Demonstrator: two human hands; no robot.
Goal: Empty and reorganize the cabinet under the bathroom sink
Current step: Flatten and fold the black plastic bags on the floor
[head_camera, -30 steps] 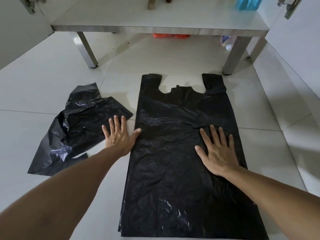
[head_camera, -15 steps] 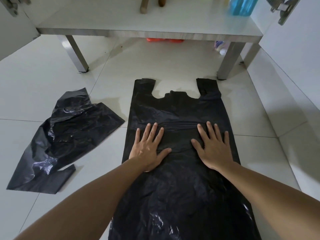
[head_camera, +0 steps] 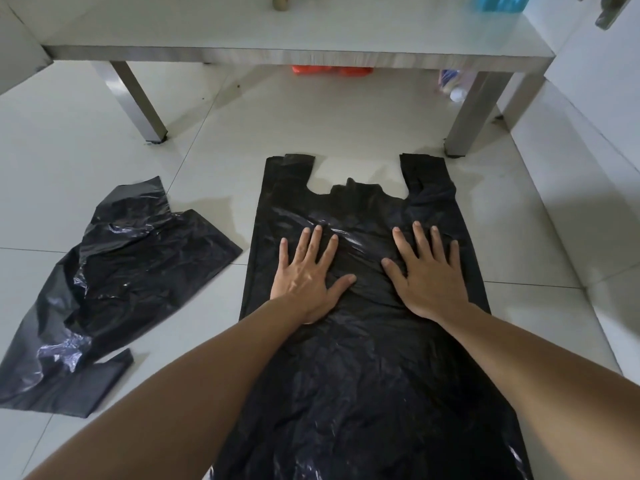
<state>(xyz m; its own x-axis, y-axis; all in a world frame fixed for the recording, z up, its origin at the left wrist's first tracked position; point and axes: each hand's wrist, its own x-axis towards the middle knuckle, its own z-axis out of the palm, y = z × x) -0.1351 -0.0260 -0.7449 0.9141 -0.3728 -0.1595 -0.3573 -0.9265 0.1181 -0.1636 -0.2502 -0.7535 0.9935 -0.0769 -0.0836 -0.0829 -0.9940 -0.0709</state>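
Head view — left hand (head_camera: 306,282) and right hand (head_camera: 427,275), fingers straight and spread, press flat on black bag (head_camera: 363,375)

Both forearms are bare to the frame's edge, no sleeves showing; left hand (head_camera: 304,278) and right hand (head_camera: 429,275) bare too.

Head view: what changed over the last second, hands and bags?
The left hand moved right, from the floor at the flat black bag's left edge onto the bag, and now presses flat beside the right hand. Both slid a little toward the handles. Nothing was gripped or released. The crumpled black bag on the tile floor and the cabinet shelf stayed put.
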